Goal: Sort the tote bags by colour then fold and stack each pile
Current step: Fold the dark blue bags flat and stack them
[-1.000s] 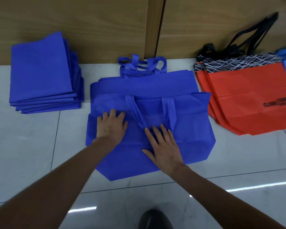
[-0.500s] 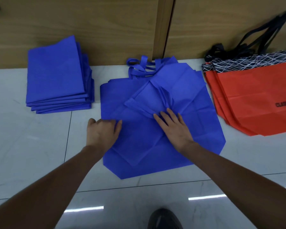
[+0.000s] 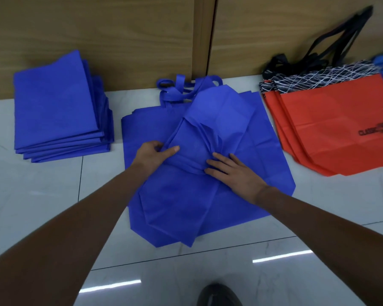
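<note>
Both hands are working the top blue tote bag [image 3: 208, 173] on the floor: left hand [image 3: 155, 154] now pinching its left edge inward, right hand [image 3: 232, 171] pressing flat, fingers apart, suggesting the fold is underway beside the folded blue stack [image 3: 55, 107].

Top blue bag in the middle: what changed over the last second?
The left hand went from lying flat to pinching the top blue bag at its left edge and folding it rightward. The right hand stayed flat, pinning the fold's centre. Folded blue stack and red bags unchanged.
</note>
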Demonstrator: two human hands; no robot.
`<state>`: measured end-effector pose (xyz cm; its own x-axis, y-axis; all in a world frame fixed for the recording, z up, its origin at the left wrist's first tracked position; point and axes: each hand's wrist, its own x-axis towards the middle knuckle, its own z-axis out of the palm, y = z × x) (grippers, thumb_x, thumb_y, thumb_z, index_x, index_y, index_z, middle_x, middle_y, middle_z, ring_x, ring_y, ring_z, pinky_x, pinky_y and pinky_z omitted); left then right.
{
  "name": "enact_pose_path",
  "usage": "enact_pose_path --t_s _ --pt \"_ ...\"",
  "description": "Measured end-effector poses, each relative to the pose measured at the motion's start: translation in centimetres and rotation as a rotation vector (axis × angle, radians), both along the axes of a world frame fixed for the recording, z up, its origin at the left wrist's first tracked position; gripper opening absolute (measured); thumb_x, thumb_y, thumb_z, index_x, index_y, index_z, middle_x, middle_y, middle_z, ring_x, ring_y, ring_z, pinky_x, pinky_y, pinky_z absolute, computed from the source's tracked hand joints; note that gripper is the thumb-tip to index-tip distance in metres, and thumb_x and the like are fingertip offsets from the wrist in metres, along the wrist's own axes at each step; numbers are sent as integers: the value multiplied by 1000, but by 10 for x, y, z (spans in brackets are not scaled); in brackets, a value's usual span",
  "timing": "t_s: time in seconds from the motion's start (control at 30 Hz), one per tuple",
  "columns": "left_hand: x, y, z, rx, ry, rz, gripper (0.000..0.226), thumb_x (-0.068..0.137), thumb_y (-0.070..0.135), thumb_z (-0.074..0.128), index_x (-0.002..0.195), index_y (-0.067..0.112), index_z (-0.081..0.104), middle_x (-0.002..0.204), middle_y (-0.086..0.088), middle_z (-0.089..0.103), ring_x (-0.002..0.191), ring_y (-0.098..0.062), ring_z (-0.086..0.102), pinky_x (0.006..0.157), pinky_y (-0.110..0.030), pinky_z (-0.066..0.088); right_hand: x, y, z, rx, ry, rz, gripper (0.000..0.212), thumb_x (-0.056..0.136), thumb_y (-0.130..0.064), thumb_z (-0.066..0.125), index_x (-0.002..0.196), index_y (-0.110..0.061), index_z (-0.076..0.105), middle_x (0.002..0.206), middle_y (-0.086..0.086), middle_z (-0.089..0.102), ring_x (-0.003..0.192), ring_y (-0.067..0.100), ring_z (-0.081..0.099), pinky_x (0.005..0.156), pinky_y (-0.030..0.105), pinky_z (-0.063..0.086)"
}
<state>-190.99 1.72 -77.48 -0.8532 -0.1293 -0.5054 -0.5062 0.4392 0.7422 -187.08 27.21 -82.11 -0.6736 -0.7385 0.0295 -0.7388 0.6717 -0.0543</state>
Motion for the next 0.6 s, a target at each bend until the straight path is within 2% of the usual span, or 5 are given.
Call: enact_pose_path --t_s 0.2,0.33,0.4,0.5,0.6 --pt "20 -7 2 220 -325 175 57 86 29 66 134 6 45 130 -6 50 114 -27 52 89 -36 46 15 -2 -1 -60 -63 -51 64 76 -16 36 140 -12 31 143 6 45 137 21 25 115 40 9" --pt "41 -15 9 355 -547 220 36 91 23 61 121 6 54 108 -11 61 91 -25 60 70 -38 51 28 -2 -2 -86 -188 3 70 80 -42 42 143 -14 29 149 3 37 139 19 22 115 38 9" --pt "50 -18 9 409 -583 228 28 92 21 59 116 8 56 111 -11 61 89 -24 60 72 -37 51 37 -3 -5 -76 -131 5 70 81 -42 48 143 -16 29 147 4 41 137 20 26 114 39 13" --pt "65 -16 8 384 -450 166 12 95 22 52 100 13 59 105 -7 62 85 -18 59 72 -33 52 47 -6 -12 -99 -144 -38 84 70 -14 72 142 -24 31 147 3 41 137 23 31 114 42 24" --pt "75 -24 -4 124 -31 72 15 99 14 43 94 19 56 82 -1 57 72 -18 53 54 -20 49 49 -2 -15 -264 -306 -125 88 76 4 65 146 -31 26 151 -7 31 141 12 17 115 43 22"
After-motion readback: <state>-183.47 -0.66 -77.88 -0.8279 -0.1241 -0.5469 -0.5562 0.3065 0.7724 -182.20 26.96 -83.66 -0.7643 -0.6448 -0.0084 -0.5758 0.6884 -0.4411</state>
